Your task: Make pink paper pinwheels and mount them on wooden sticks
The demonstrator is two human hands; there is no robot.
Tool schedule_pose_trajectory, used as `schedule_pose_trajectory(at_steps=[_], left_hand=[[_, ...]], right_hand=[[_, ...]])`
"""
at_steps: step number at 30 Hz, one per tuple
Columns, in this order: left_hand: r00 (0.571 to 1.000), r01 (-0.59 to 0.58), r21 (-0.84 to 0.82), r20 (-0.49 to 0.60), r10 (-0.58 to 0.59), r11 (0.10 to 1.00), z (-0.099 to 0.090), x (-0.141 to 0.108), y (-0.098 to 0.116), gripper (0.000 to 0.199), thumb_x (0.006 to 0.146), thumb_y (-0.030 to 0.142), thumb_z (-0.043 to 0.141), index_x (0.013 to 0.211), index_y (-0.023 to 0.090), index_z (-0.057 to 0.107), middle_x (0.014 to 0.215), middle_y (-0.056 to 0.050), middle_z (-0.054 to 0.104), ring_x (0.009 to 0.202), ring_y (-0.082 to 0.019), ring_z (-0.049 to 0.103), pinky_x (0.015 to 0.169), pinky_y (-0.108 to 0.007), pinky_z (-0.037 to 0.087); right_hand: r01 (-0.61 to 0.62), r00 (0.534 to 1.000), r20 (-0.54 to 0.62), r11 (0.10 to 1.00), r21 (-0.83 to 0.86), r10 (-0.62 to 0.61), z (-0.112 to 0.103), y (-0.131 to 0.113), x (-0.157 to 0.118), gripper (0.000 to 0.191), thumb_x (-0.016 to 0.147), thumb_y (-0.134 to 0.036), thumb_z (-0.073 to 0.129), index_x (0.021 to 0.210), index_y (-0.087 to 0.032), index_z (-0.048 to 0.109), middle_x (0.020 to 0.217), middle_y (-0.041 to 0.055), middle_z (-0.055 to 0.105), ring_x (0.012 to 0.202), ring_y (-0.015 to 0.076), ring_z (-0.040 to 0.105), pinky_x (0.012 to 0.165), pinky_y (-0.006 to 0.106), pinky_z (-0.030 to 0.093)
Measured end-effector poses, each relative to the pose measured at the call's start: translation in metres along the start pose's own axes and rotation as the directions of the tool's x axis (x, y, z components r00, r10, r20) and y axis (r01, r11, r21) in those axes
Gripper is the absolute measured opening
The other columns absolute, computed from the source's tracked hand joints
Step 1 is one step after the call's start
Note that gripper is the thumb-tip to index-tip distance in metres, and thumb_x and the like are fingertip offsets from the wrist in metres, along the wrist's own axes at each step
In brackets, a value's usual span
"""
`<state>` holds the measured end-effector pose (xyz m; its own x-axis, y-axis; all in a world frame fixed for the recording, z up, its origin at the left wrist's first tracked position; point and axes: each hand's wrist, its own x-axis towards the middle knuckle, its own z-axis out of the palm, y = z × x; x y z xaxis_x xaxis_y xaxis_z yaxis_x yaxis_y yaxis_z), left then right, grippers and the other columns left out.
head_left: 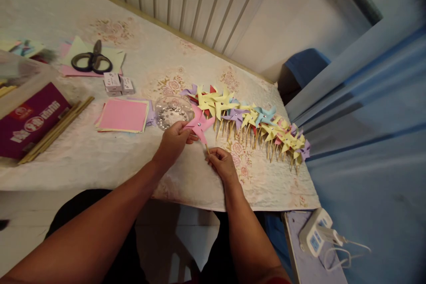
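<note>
A pink paper pinwheel [199, 124] with a shiny pin at its centre is held above the table. My left hand [175, 138] pinches one of its left blades. The thin wooden stick [207, 147] of the pinwheel runs down to my right hand [221, 160], whose fingers are closed around its lower part. Just behind my left hand stands a round clear dish [163, 107] with small metal pins along its inside. To the right, a long row of finished-looking pinwheels [235, 114] in yellow, purple, blue, pink and red lies with sticks toward me.
Left of the dish lies a stack of pink paper squares [124, 115]. Behind it are small white boxes [113, 81] and black-handled scissors [92, 63] on coloured paper. A clear bin with a purple label [33, 120] and wooden sticks [56, 131] sit farther left. A power strip [314, 233] is at lower right.
</note>
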<state>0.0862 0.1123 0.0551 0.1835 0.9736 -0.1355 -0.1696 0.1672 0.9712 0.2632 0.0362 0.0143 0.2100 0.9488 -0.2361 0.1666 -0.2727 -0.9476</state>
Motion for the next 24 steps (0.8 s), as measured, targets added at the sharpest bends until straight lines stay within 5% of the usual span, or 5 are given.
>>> schedule_pose_trajectory(at_steps=[12, 24], left_hand=[[0.971, -0.150, 0.215, -0.153, 0.184, 0.965, -0.003, 0.005, -0.008, 0.024, 0.084, 0.028, 0.057, 0.104, 0.018, 0.064, 0.085, -0.003, 0.075, 0.078, -0.019, 0.074, 0.069, -0.028, 0.055], [0.886, -0.334, 0.612, -0.054, 0.460, 0.717, -0.009, 0.006, -0.016, 0.038, 0.089, 0.023, 0.046, 0.119, 0.019, 0.068, 0.106, -0.007, 0.077, 0.100, -0.023, 0.071, 0.095, -0.036, 0.051]], right_hand=[[0.010, 1.000, 0.006, 1.000, 0.010, -0.010, -0.001, 0.003, 0.002, 0.019, 0.070, -0.036, 0.069, 0.080, -0.020, 0.070, 0.060, -0.0029, 0.062, 0.049, 0.0097, 0.047, 0.046, 0.021, 0.032], [0.034, 0.999, 0.032, 0.999, -0.004, -0.033, -0.001, 0.002, 0.001, 0.017, 0.069, -0.036, 0.068, 0.079, -0.021, 0.070, 0.060, -0.0030, 0.062, 0.051, 0.0105, 0.049, 0.050, 0.022, 0.034]])
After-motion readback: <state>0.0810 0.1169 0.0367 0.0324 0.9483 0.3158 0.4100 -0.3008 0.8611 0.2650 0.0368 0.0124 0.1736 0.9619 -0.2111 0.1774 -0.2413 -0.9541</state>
